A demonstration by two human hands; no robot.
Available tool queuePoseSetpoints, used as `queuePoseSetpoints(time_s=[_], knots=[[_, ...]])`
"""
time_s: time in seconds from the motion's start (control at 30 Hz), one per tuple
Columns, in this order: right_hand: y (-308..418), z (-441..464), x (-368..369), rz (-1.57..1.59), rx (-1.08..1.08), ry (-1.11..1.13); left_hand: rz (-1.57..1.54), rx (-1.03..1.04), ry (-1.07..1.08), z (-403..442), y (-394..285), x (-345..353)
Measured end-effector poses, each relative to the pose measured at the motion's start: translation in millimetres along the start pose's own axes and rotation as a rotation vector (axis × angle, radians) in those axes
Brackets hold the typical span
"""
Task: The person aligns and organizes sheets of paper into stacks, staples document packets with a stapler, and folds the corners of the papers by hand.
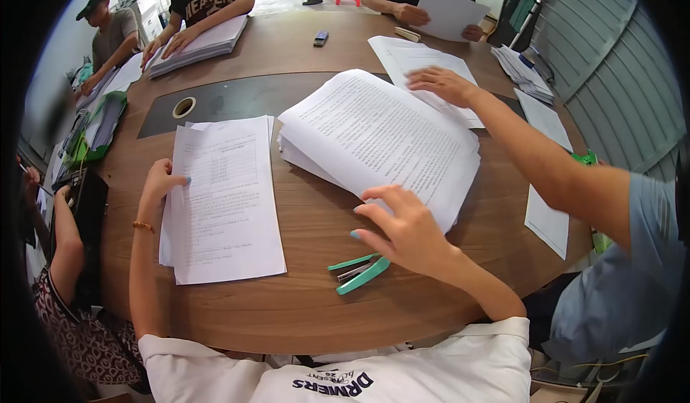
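Observation:
My left hand (162,180) is at the left edge of a small set of printed sheets (226,209), its thumb on top and its fingers closed at the edge. The sheets lie on the table, slightly out of line with each other. My right hand (406,230) has its fingers apart and holds nothing. It is over the near edge of a thick stack of printed paper (381,130); whether it touches the stack I cannot tell. Just below that hand lies a teal stapler (363,273), its jaws spread.
A co-worker's hand (442,85) reaches from the right over more sheets (392,54). Across the brown table (302,324), people handle a paper stack (205,47) and a sheet (449,11). A tape roll (184,107) and a small blue object (320,38) lie farther back.

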State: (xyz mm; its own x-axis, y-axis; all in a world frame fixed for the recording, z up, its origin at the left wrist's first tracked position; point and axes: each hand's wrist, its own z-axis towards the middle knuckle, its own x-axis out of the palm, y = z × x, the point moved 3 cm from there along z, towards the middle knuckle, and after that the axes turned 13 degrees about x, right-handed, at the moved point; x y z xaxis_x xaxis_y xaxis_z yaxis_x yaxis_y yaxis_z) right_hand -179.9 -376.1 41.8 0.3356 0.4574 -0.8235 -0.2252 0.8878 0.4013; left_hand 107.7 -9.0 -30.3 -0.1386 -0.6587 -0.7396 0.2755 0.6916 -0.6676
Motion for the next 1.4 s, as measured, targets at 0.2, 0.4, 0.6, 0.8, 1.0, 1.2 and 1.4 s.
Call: queuePoseSetpoints(time_s=[0.2, 0.4, 0.6, 0.8, 1.0, 1.2, 1.4], knots=[[0, -8, 14, 0.047, 0.022, 0.064, -0.134, 0.049, 0.085, 2, 2, 3], [7, -5, 16, 0.067, -0.005, 0.093, -0.354, 0.056, 0.065, -11, -24, 5], [21, 19, 22, 0.202, 0.032, 0.162, -0.649, 0.208, -0.034, -18, -29, 7], [28, 83, 87, 0.678, 0.442, 0.431, -0.608, 0.488, -0.428, -41, -19, -31], [76, 163, 133, 1.120, 0.350, 0.545, -0.764, 0.559, -0.677, -60, -38, -57], [70, 183, 158, 0.987, 0.422, 0.401, -1.134, 0.252, -0.380, -54, 16, -35], [106, 280, 40, -0.107, -0.215, -0.464, -0.333, 0.683, -1.041, -36, -25, -89]])
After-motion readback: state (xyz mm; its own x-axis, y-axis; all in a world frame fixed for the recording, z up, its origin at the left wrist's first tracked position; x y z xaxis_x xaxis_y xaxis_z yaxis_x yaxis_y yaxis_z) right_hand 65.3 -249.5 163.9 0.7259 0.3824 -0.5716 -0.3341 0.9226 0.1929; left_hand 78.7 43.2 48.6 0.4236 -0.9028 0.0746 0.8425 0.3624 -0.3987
